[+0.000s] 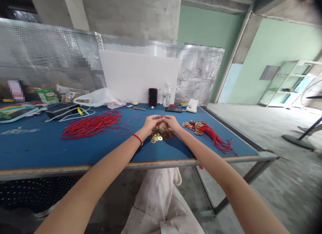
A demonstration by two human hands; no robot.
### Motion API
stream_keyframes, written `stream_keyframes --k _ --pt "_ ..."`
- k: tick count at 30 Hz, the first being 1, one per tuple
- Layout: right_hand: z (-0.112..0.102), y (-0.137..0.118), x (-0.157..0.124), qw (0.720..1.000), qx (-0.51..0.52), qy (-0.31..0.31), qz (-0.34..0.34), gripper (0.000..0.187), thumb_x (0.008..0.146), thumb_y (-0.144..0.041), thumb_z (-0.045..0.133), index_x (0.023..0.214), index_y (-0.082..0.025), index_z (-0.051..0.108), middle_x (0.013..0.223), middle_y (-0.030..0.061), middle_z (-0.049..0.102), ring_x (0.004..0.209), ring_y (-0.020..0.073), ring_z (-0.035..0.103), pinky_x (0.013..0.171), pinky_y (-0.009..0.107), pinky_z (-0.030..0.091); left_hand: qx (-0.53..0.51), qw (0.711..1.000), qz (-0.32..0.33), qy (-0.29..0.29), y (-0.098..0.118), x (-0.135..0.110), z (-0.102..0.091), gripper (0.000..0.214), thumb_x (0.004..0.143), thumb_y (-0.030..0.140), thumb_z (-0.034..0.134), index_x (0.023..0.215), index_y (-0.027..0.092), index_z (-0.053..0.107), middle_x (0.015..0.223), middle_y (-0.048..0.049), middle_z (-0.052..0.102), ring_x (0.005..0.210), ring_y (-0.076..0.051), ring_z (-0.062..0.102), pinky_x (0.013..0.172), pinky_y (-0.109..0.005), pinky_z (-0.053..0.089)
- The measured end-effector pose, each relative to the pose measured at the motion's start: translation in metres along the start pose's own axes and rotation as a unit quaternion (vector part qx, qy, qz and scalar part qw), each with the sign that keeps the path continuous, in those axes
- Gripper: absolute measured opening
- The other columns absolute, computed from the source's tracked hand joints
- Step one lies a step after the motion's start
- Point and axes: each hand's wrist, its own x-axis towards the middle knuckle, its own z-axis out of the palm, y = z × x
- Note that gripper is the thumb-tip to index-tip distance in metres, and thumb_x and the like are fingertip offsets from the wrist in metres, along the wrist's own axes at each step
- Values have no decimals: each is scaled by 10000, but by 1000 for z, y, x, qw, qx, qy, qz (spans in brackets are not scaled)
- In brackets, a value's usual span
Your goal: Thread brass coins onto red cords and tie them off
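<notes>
Red cord (162, 117) in both hands (150, 124) (173, 122) — bottle label (165, 95) illegible.

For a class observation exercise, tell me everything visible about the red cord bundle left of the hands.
The red cord bundle is a loose, elongated heap of many thin, bright-red strands, looped and overlapping, that look like textile. It lies slantwise on the blue tabletop, left of the person's left hand, its left end nearer the table's front edge. Thin strands trail from its right end toward that hand; whether any reaches it is unclear.
</notes>
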Motion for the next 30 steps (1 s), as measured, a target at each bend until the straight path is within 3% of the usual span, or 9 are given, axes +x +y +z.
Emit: stream_keyframes --k 7,14,18,26,30 --pt "-5 -5 -7 998 32 48 30 166 611 -281 653 662 -123 662 566 16 591 525 96 453 537 231 355 111 992 48 27 0 0 1 232 559 209 779 760 130 693 617 -28 657 542 -133 561 567 -258 428" --pt "-8 4 1 997 -3 70 -24 155 581 -287 685 602 -134 670 618 29 644 603 123 516 605 250 389 141 988 58 32 3 0 0 134 562 173 765 638 125 666 612 -33 654 564 -128 550 586 -245 416" --pt "-9 5 2 997 -14 64 -50 155 606 -292 671 601 -137 673 625 34 649 620 131 534 625 257 401 117 993 9 5 2 1 -1 101 616 182 734 657 117 669 598 -31 642 531 -120 536 556 -241 398" --pt "-8 0 1 996 -8 72 -45 194 637 -301 651 684 -116 688 632 33 633 579 112 502 550 235 373 -84 985 -133 -73 5 5 -1 109 775 131 581 701 93 651 615 -52 648 547 -116 594 568 -227 446" --pt "-8 -4 -2 997 15 67 -38 171 633 -285 657 672 -121 682 638 26 636 574 105 504 555 230 380 -105 980 -148 -75 4 7 -4 166 833 218 572 733 104 642 643 -65 660 578 -130 620 576 -231 469"
